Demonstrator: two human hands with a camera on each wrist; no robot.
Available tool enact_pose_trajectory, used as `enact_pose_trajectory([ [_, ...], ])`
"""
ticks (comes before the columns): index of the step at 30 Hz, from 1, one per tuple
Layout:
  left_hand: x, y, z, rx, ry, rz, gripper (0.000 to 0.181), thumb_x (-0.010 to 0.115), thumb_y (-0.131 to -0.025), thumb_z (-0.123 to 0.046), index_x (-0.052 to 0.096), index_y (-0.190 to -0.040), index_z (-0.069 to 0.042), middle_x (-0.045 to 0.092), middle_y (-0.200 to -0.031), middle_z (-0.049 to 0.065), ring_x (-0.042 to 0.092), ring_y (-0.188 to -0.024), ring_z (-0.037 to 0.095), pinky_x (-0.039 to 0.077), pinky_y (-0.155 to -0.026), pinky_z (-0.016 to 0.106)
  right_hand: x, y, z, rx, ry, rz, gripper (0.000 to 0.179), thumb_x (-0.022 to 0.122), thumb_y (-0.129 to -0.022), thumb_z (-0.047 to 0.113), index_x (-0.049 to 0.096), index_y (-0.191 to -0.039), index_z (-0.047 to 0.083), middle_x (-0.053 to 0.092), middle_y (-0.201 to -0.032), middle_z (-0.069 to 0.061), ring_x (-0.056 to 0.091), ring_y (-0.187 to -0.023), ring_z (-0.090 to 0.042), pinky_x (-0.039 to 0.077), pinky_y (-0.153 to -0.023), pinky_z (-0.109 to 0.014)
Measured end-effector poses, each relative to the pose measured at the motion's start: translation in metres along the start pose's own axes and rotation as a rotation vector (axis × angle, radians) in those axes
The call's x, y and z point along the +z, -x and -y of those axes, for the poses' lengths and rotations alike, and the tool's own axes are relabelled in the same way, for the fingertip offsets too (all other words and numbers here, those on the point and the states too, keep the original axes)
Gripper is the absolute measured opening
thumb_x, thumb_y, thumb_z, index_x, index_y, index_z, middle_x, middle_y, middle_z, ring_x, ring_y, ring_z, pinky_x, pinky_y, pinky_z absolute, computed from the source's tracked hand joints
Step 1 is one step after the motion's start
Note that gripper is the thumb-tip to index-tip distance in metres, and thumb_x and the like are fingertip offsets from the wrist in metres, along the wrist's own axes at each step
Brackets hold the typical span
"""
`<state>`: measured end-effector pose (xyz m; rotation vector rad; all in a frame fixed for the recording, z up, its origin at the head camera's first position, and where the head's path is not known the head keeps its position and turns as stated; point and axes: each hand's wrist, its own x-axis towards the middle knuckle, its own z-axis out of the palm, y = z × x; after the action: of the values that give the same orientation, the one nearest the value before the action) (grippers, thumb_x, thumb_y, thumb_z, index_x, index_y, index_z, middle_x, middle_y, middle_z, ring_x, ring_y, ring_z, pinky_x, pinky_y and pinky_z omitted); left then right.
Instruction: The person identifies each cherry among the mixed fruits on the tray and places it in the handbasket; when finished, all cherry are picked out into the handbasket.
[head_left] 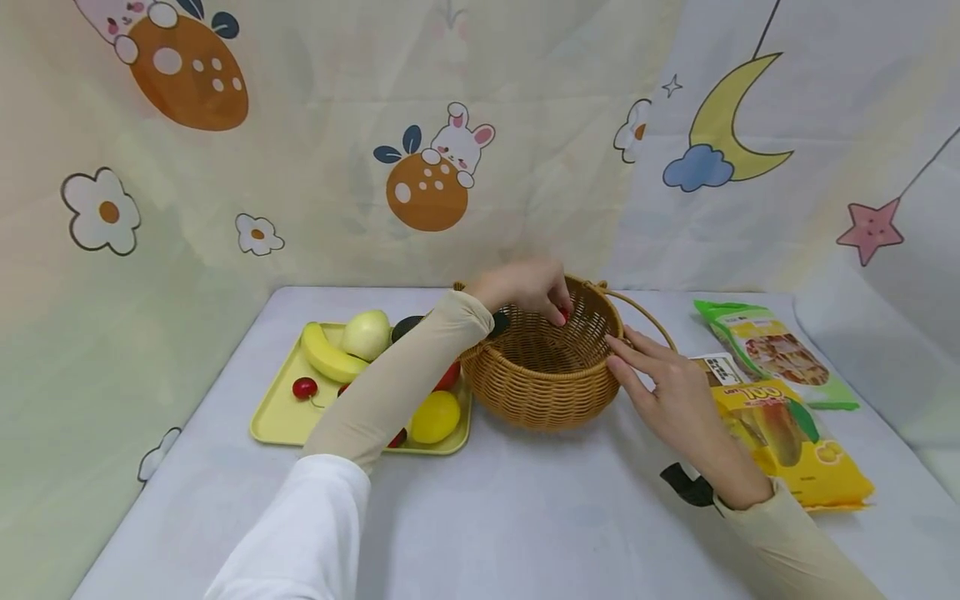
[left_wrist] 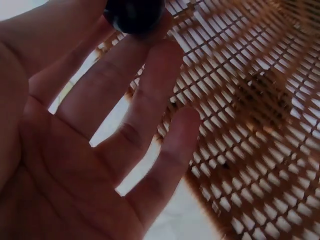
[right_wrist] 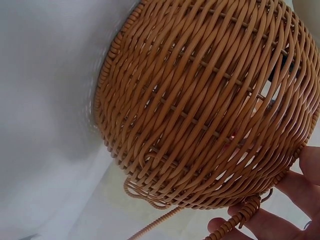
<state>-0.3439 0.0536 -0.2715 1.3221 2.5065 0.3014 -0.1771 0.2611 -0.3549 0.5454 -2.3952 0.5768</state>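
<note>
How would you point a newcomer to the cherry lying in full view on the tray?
Left of the wicker basket lies a yellow tray. On its left half, just in front of the curved banana, is the cherry. It's small, round, red, thin-stemmed and fully visible, whereas the tan sleeve partly hides the red item beside it.

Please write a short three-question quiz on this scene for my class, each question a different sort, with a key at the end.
1. Multiple choice: Which fruit lies on the yellow tray? (a) pineapple (b) banana (c) watermelon
2. True or false: The yellow bag lies inside the wicker basket.
3. Short answer: Which of the person's hands holds a small round object at the basket's opening?

Key:
1. (b)
2. False; it lies on the table, right of the basket in the head view.
3. The left hand; the right hand touches the basket.
</note>
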Motion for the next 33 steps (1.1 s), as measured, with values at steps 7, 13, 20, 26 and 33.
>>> enact_pose_trajectory([
  [7,0.0112,-0.0048,0.0033,-0.002,0.038,0.022,0.033,0.076,-0.094,-0.024,0.076,-0.124,-0.010,0.076,-0.122,0.004,0.071,-0.117,0.014,0.055,-0.099,0.028,0.0006,0.0002,0.0015,-0.003,0.002,-0.001,0.035,0.072,-0.097,0.017,0.071,-0.131,0.010,0.065,-0.136,-0.024,0.068,-0.113,-0.048,0.053,-0.059,-0.041],
  [13,0.0113,-0.0059,0.0029,-0.010,0.046,0.021,0.034,0.076,-0.094,-0.025,0.075,-0.125,-0.011,0.076,-0.124,0.002,0.070,-0.115,0.012,0.055,-0.098,0.027,0.0001,0.0001,0.0004,0.002,-0.002,-0.005,0.034,0.071,-0.097,0.018,0.072,-0.130,0.009,0.065,-0.136,-0.025,0.068,-0.112,-0.048,0.044,-0.053,-0.031],
  [20,0.0118,-0.0063,0.0021,0.002,0.063,0.010,0.035,0.077,-0.093,-0.025,0.075,-0.126,-0.012,0.076,-0.124,0.002,0.071,-0.114,0.012,0.056,-0.097,0.026,-0.0007,0.0004,0.0007,0.010,0.006,0.000,0.035,0.071,-0.097,0.019,0.071,-0.131,0.011,0.065,-0.137,-0.024,0.067,-0.115,-0.048,0.049,-0.057,-0.036],
  [26,0.0106,-0.0065,0.0007,0.000,0.058,-0.006,0.035,0.077,-0.094,-0.025,0.075,-0.127,-0.013,0.075,-0.126,0.003,0.070,-0.116,0.013,0.055,-0.097,0.026,-0.0017,-0.0002,0.0002,0.010,0.004,0.005,0.035,0.071,-0.098,0.019,0.071,-0.131,0.010,0.065,-0.137,-0.024,0.067,-0.115,-0.048,0.051,-0.058,-0.037],
  [33,0.0085,-0.0041,0.0041,0.040,0.080,-0.007,0.035,0.076,-0.094,-0.024,0.075,-0.126,-0.011,0.075,-0.125,0.003,0.072,-0.114,0.014,0.056,-0.096,0.026,-0.0009,-0.0005,0.0013,0.014,0.004,0.014,0.034,0.070,-0.098,0.019,0.071,-0.131,0.010,0.065,-0.136,-0.024,0.067,-0.115,-0.048,0.057,-0.065,-0.048],
])
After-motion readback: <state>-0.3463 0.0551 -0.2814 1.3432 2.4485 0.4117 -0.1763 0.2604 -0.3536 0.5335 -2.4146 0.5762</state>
